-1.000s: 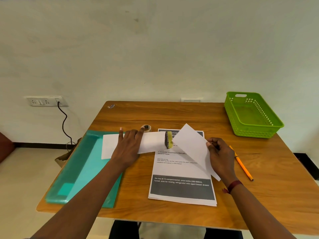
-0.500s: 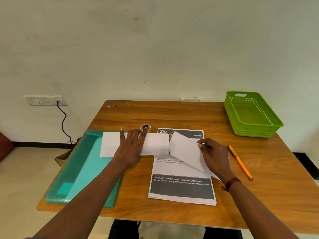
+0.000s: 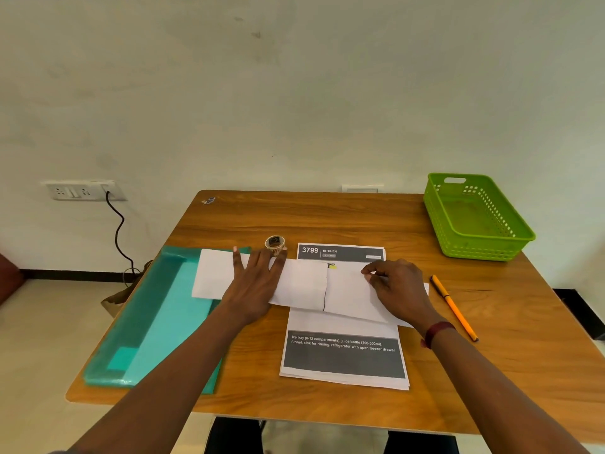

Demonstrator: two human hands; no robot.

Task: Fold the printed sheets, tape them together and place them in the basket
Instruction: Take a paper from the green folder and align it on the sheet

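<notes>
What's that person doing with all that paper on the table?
Someone is lining up two folded white sheets end to end on the table. The left hand presses flat on the left folded sheet, and the right hand pinches the right folded sheet, which lies over a stack of printed pages. The tape roll sits beside the left hand. The green basket has nothing in it yet.

Folded sheets [image 3: 304,283] hide the middle of the printed stack [image 3: 343,358] — the far-corner scrap [image 3: 208,200] is too small to identify.
</notes>
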